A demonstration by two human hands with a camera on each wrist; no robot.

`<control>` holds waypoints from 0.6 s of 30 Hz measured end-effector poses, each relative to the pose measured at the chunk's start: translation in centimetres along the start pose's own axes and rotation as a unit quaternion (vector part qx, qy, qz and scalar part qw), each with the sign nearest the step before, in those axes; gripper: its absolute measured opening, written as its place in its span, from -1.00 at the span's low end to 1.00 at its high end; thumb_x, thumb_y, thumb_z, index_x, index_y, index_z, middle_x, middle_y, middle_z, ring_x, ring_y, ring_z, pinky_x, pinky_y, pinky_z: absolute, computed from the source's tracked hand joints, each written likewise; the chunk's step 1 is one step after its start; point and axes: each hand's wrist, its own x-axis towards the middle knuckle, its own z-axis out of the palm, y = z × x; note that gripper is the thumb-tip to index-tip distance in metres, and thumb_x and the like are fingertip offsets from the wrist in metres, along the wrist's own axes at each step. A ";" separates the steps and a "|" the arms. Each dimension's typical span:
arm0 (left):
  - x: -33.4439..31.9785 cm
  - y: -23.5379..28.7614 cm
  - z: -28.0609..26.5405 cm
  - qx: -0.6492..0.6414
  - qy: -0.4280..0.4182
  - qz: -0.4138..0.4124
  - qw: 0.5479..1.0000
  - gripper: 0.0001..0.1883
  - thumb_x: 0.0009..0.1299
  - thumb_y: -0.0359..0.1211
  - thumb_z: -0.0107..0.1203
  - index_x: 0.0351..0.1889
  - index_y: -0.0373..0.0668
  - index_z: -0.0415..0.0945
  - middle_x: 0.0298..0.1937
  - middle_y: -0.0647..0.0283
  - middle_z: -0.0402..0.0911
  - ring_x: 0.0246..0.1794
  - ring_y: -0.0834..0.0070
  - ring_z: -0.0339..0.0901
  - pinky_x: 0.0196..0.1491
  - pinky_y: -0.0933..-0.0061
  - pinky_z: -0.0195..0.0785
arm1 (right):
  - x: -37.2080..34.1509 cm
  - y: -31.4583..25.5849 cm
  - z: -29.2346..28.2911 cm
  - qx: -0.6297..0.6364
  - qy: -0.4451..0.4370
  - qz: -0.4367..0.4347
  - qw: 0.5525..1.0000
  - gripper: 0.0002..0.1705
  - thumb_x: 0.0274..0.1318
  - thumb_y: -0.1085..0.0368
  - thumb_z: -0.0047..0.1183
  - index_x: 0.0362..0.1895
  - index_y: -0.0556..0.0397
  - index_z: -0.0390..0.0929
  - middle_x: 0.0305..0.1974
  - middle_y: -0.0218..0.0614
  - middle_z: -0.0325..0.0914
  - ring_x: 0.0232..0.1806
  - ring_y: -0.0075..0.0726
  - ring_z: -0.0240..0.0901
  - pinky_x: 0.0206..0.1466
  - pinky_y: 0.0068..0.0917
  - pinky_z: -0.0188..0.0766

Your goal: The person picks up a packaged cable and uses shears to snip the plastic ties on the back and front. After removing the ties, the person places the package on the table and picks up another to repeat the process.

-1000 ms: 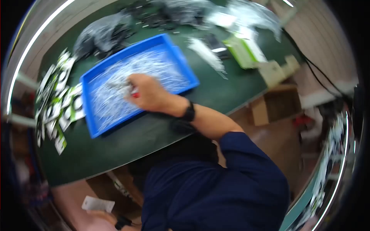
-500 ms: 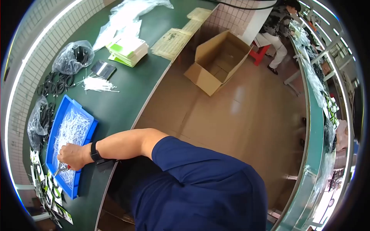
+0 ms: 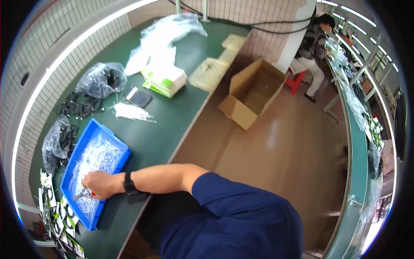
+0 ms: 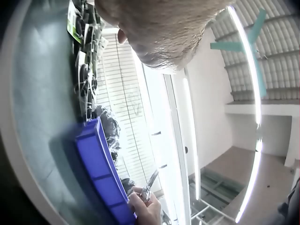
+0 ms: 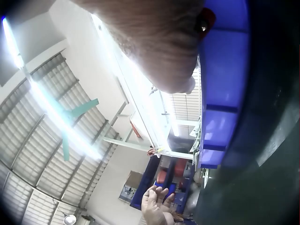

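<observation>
In the head view, my right hand (image 3: pixel 101 184) grips red-handled pliers (image 3: pixel 82 195), their metal jaws over a blue tray (image 3: pixel 123 160). Thin white plastic strips (image 3: pixel 97 155) fill that tray in a loose tangle. The left wrist view also shows the right hand (image 4: pixel 146 210) with the metal tool, just past the tray's side wall. My left hand (image 5: pixel 157 206), outside the head view, shows in the right wrist view with loosely bent fingers and nothing visible in them. It looms large and close across the top of the left wrist view.
Carded black cables (image 3: pixel 60 218) lie left of the tray, plastic bags of black cables (image 3: pixel 101 81) behind it. A bundle of white strips (image 3: pixel 131 112), a dark flat box (image 3: pixel 138 97) and stacked green-white cards (image 3: pixel 166 80) lie farther along. An open carton (image 3: pixel 254 93) stands on the floor.
The head view has swung to the right, bringing the floor and a seated person into sight. The left hand, earlier low with a white card, has left the head view. The right hand stays over the tray.
</observation>
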 end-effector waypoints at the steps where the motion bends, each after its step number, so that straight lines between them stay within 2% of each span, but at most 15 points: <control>1: 1.2 1.9 1.6 0.011 -0.013 0.067 0.998 -0.67 0.64 -0.24 0.14 0.06 -0.39 0.59 -0.04 -0.14 0.66 -0.10 -0.03 0.66 -0.02 0.10 0.59 | 0.0 -0.1 -0.2 -0.011 -0.004 -0.014 1.000 -0.60 -0.13 0.24 0.41 -0.26 0.19 0.54 -0.31 0.06 0.62 -0.16 0.25 0.63 -0.08 0.06 0.57; 3: 3.2 3.7 4.2 0.041 -0.043 0.205 0.977 -0.67 0.59 -0.27 0.24 0.01 -0.43 0.60 -0.09 -0.18 0.66 -0.11 -0.11 0.64 0.00 0.04 0.53 | 0.0 -0.3 -0.4 0.012 -0.017 0.002 1.000 -0.60 -0.15 0.29 0.41 -0.24 0.18 0.53 -0.30 0.05 0.62 -0.16 0.27 0.61 -0.07 0.07 0.57; 4: 4.0 1.8 6.0 0.037 -0.034 0.199 0.979 -0.67 0.59 -0.27 0.24 0.01 -0.43 0.60 -0.09 -0.18 0.66 -0.11 -0.11 0.64 0.00 0.04 0.53 | -0.1 -0.5 -0.7 0.005 -0.020 -0.007 1.000 -0.60 -0.15 0.29 0.41 -0.24 0.18 0.53 -0.30 0.05 0.62 -0.16 0.27 0.61 -0.07 0.07 0.57; 6: 6.6 -4.6 11.5 0.002 -0.197 0.123 0.972 -0.48 0.47 -0.26 0.31 0.27 -0.37 0.47 0.19 -0.09 0.53 0.21 -0.10 0.46 0.32 -0.07 0.25 | -0.3 -0.9 -1.3 0.020 -0.027 -0.013 0.999 -0.59 -0.16 0.30 0.43 -0.24 0.17 0.53 -0.27 0.06 0.62 -0.13 0.29 0.61 -0.04 0.07 0.55; 7: 7.5 -7.3 13.4 -0.016 -0.280 0.088 0.956 -0.35 0.41 -0.25 0.34 0.39 -0.35 0.40 0.33 -0.05 0.47 0.37 -0.09 0.37 0.48 -0.13 0.11 | 0.0 -0.9 -1.4 0.027 -0.029 -0.012 0.999 -0.59 -0.16 0.30 0.44 -0.24 0.17 0.53 -0.26 0.07 0.63 -0.11 0.29 0.61 -0.02 0.08 0.54; 8: 7.6 -6.8 13.9 -0.020 -0.279 0.088 0.956 -0.35 0.41 -0.25 0.34 0.39 -0.35 0.40 0.33 -0.05 0.47 0.37 -0.09 0.37 0.48 -0.13 0.11 | 0.3 -0.8 -1.4 0.024 -0.029 -0.013 0.999 -0.59 -0.16 0.30 0.44 -0.24 0.17 0.53 -0.26 0.07 0.63 -0.11 0.29 0.61 -0.02 0.08 0.54; 11: 7.0 -5.5 15.9 0.097 -0.325 0.257 0.905 -0.50 0.52 -0.34 0.19 0.36 -0.36 0.41 0.27 -0.11 0.48 0.30 -0.06 0.43 0.40 -0.07 0.21 | 0.4 -0.3 -1.7 0.052 0.023 -0.050 0.997 -0.56 -0.17 0.31 0.44 -0.18 0.13 0.52 -0.24 0.03 0.61 -0.10 0.27 0.58 -0.02 0.07 0.52; 12: 7.4 -6.1 16.5 0.091 -0.330 0.263 0.902 -0.50 0.52 -0.34 0.19 0.36 -0.36 0.41 0.27 -0.11 0.48 0.30 -0.06 0.43 0.40 -0.07 0.21 | 0.7 -0.1 -2.0 0.046 0.026 -0.042 0.998 -0.56 -0.17 0.31 0.44 -0.18 0.13 0.52 -0.24 0.03 0.61 -0.10 0.27 0.58 -0.02 0.07 0.52; 14: 8.8 -9.5 18.5 0.167 -0.372 0.297 0.863 -0.51 0.61 -0.27 0.07 0.42 -0.33 0.39 0.32 -0.10 0.47 0.35 -0.01 0.42 0.44 -0.01 0.21 | 1.7 0.8 -3.8 0.018 0.085 -0.024 0.996 -0.56 -0.19 0.35 0.41 -0.17 0.12 0.51 -0.21 0.00 0.58 -0.09 0.22 0.56 -0.02 0.04 0.49; 16: 9.7 -9.7 21.5 0.188 -0.407 0.340 0.827 -0.51 0.66 -0.24 0.01 0.45 -0.32 0.38 0.35 -0.10 0.47 0.37 0.01 0.42 0.46 0.02 0.21 | 1.6 2.7 -5.7 -0.014 0.130 0.015 0.991 -0.55 -0.20 0.38 0.40 -0.16 0.11 0.50 -0.20 -0.01 0.56 -0.09 0.20 0.55 -0.03 0.03 0.48; 18: 9.7 -8.8 22.7 0.123 -0.416 0.314 0.844 -0.49 0.62 -0.14 0.05 0.32 -0.38 0.43 0.21 -0.16 0.52 0.21 -0.06 0.46 0.31 -0.05 0.25 | 1.9 4.7 -7.3 -0.086 0.201 0.041 0.975 -0.55 -0.19 0.38 0.39 -0.15 0.10 0.49 -0.24 -0.05 0.54 -0.14 0.19 0.53 -0.06 0.01 0.47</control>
